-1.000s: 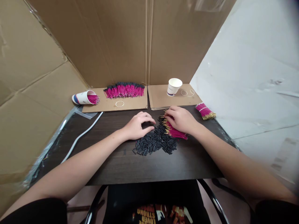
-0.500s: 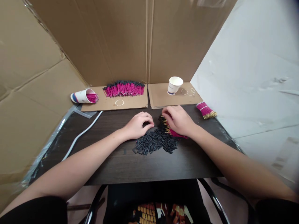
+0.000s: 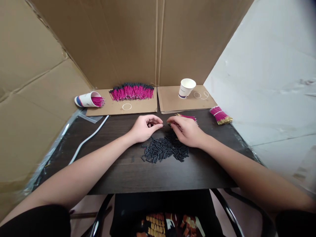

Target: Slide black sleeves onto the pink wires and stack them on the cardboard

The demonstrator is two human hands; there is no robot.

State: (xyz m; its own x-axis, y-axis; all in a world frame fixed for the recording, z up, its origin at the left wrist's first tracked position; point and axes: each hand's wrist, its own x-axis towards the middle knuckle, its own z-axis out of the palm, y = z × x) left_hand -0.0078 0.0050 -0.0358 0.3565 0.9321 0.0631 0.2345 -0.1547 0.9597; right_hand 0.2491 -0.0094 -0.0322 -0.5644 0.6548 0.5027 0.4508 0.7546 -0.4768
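My left hand [image 3: 146, 128] is closed in a pinch, with the dark end of a small black tube just showing at its fingertips. Facing it, my right hand [image 3: 187, 131] pinches a wire whose gold tip [image 3: 169, 123] points left at the other hand; a narrow gap separates the two. Beneath and behind the right hand lie loose pink wires [image 3: 188, 117], partly hidden by it. A heap of short black tubes [image 3: 165, 149] spreads over the dark table [image 3: 158, 179] just below both hands.
Pink wires with black ends [image 3: 132, 91] lie in a row on cardboard [image 3: 145, 107]. A tipped paper cup [image 3: 85, 100] holds more wires; another cup [image 3: 187, 89] stands upright. A banded pink wire bundle [image 3: 220, 115] lies right. A white cable [image 3: 86, 140] crosses the left side.
My right hand has drawn back from the loose wires with one gold-tipped wire, now facing my left hand. The left hand has shifted slightly up, still pinched.
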